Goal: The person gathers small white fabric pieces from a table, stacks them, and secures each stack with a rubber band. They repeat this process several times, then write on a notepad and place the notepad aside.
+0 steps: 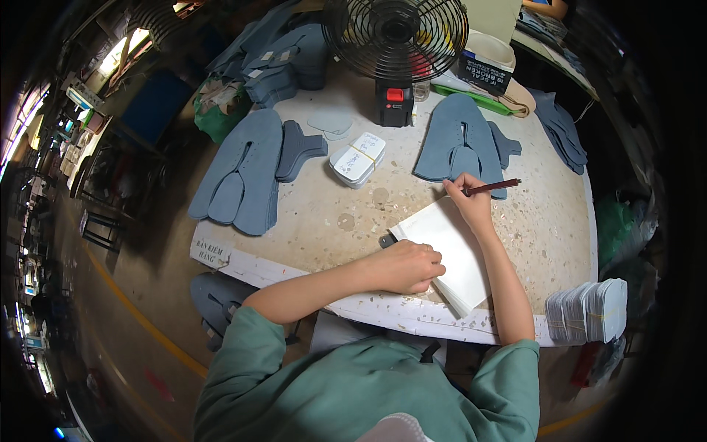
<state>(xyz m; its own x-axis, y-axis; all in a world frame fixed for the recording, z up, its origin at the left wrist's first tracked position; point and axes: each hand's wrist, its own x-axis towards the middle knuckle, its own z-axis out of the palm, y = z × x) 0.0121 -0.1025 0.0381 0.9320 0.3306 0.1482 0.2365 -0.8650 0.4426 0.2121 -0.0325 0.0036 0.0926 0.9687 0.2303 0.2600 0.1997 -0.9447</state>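
A white notebook (447,234) lies tilted on the table in front of me, its page blank as far as I can see. Over its left side rests my left hand (409,267), fingers curled in and pressed down; whether anything is inside them is hidden. My right hand (469,202) holds a dark red pen (495,187) near the notebook's top edge, the pen pointing to the right. Just beyond that hand lies a stack of blue-grey shoe upper pieces (451,132). A dark tab (387,241) sticks out at the notebook's left edge.
A black fan (395,33) stands at the back. More blue-grey pieces (243,177) lie on the left, near a banded stack of white cards (359,158). Bundled white pieces (587,312) sit at the right front corner. A green bag (221,110) hangs by the far left edge.
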